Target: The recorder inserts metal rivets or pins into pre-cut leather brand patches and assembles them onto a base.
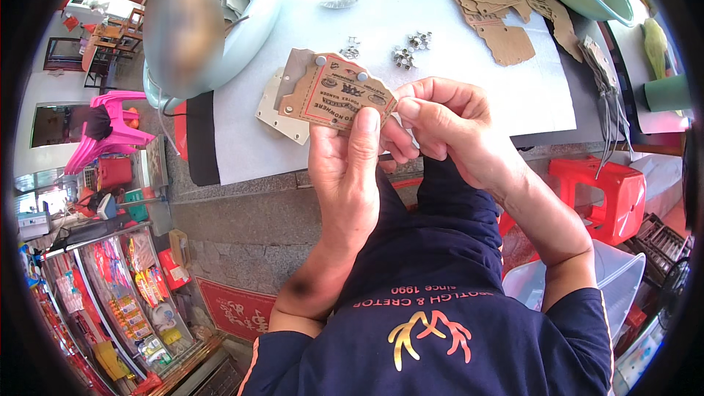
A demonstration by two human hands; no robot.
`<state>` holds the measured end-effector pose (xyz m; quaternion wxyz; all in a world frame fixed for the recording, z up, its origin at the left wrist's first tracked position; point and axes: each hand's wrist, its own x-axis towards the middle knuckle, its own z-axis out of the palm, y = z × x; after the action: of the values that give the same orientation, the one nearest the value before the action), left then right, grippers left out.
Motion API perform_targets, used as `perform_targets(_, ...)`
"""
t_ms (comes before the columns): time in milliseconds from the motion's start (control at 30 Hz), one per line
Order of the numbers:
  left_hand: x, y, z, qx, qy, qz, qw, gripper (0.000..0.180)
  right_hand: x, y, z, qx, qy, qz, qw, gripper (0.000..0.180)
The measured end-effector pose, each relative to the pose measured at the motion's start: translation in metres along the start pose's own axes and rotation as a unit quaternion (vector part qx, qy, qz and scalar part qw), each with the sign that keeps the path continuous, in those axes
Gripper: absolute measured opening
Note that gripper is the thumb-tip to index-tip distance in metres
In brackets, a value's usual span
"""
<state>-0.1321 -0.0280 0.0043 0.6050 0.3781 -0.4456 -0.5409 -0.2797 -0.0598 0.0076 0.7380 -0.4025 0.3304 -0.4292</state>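
Centre of frame: a flat brown cardboard tag [337, 93], scallop-edged, red-printed, with two round metal studs, long axis running upper left to lower right. Left hand [345, 176] closed on its lower edge, thumb flat on the face; right hand [440, 128] pinching its right end. Loose rivets [409, 50] on white surface [455, 81] above

A brown printed cardboard tag [334, 92] (two silver rivets near its top edge) held tilted above the table.
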Motion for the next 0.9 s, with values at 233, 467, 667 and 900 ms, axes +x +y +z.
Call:
perform_targets(233,-0.0002,-0.0027,-0.0027,-0.010,-0.001,0.003,1.000,0.017,0.0010,-0.0041,0.0017,-0.005,-0.007,0.009,1.000,0.021)
perform_targets(467,0.0022,-0.0033,0.0040,-0.036,0.011,0.007,0.999,0.018,0.0039,-0.0081,-0.0038,-0.020,-0.012,0.046,0.999,0.021)
perform_targets(667,0.0017,-0.0039,0.0020,-0.037,0.008,0.011,0.999,0.020,0.0056,-0.0058,-0.0056,-0.025,-0.048,0.038,0.998,0.023)
perform_targets(900,0.0031,-0.0046,0.0032,-0.029,0.002,0.018,0.999,0.020,0.0048,-0.0044,-0.0070,-0.023,-0.070,0.013,0.997,0.025)
